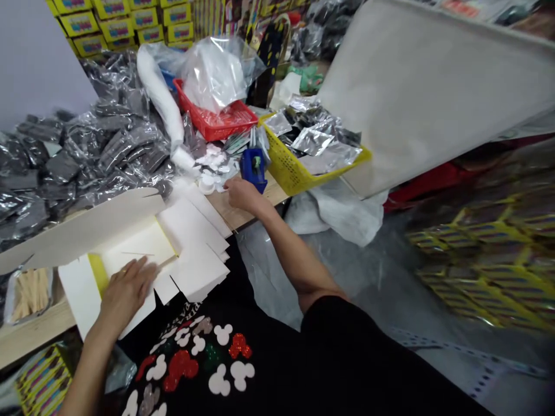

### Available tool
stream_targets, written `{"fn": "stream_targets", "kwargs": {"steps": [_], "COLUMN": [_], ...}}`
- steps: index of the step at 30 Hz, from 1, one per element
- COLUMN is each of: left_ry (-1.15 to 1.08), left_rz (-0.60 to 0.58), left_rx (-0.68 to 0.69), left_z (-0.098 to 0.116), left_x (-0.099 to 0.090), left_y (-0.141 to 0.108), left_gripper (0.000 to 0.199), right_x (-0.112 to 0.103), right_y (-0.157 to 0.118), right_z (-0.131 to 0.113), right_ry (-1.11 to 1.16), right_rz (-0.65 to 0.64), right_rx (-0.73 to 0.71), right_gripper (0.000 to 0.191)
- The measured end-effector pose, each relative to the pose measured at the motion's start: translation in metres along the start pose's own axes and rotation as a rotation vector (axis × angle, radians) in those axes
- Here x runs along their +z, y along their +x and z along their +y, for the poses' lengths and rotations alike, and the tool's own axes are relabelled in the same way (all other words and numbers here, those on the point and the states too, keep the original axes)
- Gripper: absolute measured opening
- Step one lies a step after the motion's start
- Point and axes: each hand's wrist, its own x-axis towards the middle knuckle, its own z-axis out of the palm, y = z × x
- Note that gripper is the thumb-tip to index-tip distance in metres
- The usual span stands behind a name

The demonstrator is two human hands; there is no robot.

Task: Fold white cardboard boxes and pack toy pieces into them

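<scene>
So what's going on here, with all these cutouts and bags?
A person is working at a wooden bench. Their left hand lies flat on a large folded white card. Their right hand is beside a blue tape dispenser and a pile of white mouse-head cutouts. More cutouts, some glittery, lie on a black surface in front of them.

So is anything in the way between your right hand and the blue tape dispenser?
No, nothing visible stands in the way. Your right hand is right beside the blue tape dispenser, almost touching it.
</scene>
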Motion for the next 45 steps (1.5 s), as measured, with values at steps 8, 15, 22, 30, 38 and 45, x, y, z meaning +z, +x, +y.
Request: {"fn": "stream_targets", "kwargs": {"steps": [8,15,22,30,38,45], "left_ry": [-0.014,-0.027,-0.456,-1.432,-0.193,0.061], "left_rz": [0.037,0.021,0.398,0.710,0.910,0.393], "left_rx": [-0.035,-0.051,-0.161,-0.492,-0.888,-0.961], "left_z": [-0.016,-0.004,0.049,0.107,-0.084,-0.167], "left_x": [0.003,0.006,-0.015,-0.014,-0.061,-0.032], "left_y": [0.042,0.035,0.008,0.014,-0.073,-0.054], "left_gripper": [0.047,0.047,0.035,0.036,0.037,0.054], "right_x": [0.009,0.022,-0.019,0.033,0.037,0.011], "right_y": [-0.039,-0.051,-0.067,-0.122,-0.101,-0.075], "right_z": [-0.012,-0.028,-0.030,-0.144,-0.164,-0.125], "right_ry": [-0.102,-0.174,-0.289,0.302,0.402,0.248], "right_rz": [-0.127,-0.256,-0.191,-0.103,-0.055,-0.007], "right_rx": [0.025,0.135,-0.009,-0.803,-0.876,-0.622], "right_gripper": [0.039,0.043,0.034,0.013,0.027,0.028]}}
